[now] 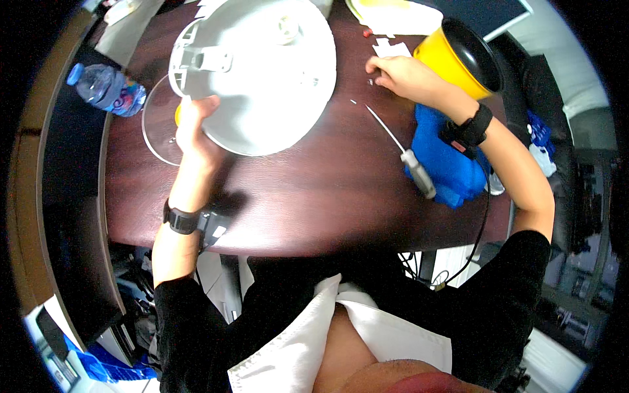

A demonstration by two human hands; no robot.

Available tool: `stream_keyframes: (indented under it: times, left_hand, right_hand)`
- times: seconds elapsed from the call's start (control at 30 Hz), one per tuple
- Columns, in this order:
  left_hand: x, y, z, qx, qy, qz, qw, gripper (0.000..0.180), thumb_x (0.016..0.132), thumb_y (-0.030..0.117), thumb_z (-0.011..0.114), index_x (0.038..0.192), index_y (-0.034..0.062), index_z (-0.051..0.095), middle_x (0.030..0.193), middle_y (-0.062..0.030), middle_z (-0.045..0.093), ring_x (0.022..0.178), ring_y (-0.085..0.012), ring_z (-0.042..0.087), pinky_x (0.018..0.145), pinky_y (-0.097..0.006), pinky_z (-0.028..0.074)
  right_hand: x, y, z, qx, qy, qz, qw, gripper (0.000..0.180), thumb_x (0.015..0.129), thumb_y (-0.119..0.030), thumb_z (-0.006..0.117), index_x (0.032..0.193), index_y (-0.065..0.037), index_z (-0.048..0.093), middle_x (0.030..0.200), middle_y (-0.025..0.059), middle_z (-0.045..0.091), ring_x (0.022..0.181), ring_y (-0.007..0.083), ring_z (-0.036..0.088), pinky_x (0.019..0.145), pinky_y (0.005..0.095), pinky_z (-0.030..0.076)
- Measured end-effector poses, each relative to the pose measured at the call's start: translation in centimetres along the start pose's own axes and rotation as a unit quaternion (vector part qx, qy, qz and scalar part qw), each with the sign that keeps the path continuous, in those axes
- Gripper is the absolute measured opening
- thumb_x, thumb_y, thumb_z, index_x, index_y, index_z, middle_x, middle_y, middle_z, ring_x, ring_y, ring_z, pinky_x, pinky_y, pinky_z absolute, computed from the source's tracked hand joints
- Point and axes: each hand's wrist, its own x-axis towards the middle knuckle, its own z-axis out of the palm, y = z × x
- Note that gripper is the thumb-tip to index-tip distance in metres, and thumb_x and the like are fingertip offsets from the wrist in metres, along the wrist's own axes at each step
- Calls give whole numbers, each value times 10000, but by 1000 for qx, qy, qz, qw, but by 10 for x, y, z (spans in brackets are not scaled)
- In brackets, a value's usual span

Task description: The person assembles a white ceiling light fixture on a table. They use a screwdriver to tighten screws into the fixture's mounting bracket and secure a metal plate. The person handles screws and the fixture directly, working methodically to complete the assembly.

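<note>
My left hand (195, 124) is gripping the grey round base (255, 72)'s rim; my right hand (403, 75) is pinching a small part near white paper slips (391, 48) beside the yellow cup (462, 59).

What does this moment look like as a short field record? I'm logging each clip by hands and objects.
surface: dark wooden table
left hand: grips the edge of a large white round plastic part, tilted above a clear glass disc
right hand: fingers down on small bits on the table
nearby right: screwdriver with its handle on a blue cloth; yellow bowl-shaped shell
nearby left: plastic water bottle
wrists: black bands on both
</note>
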Motion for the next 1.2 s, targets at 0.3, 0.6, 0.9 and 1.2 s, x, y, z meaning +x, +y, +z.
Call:
stream_keyframes:
  times: [0.3, 0.6, 0.9, 1.2]
  left_hand:
    - [6, -8, -18, -17, -72, 3, 997, 483, 698, 198, 474, 1132, 6, 384, 985, -103, 491, 894, -179, 492, 783, -300, 411]
    - [7, -13, -18, -24, -74, 8, 997, 398, 701, 169, 483, 1052, -11, 438, 915, -97, 523, 821, -160, 526, 731, -285, 439]
    - [5, -7, -11, 35, -126, -29, 991, 532, 656, 214, 447, 1137, -7, 393, 1025, -147, 506, 905, -240, 522, 797, -345, 425]
    - [1, -5, -4, -7, -117, 11, 993, 415, 658, 157, 491, 1027, -34, 476, 885, -64, 553, 782, -117, 525, 689, -232, 426]
  right_hand:
    - [15, 1, 4, 68, -53, 10, 996, 117, 731, -76, 573, 776, -16, 484, 632, 110, 524, 620, 247, 530, 578, 337, 415]
    - [11, -25, -24, 78, -3, 16, 997, 170, 759, -183, 572, 732, -30, 503, 635, 114, 535, 626, 252, 542, 566, 341, 423]
    - [55, -122, -42, 275, 163, -119, 940, 123, 803, -144, 561, 809, -23, 541, 594, -8, 479, 505, 44, 469, 462, 193, 381]
    - [75, -145, -33, 417, 166, -47, 892, 160, 796, -169, 559, 796, -9, 568, 588, 50, 549, 475, 103, 523, 429, 245, 413]
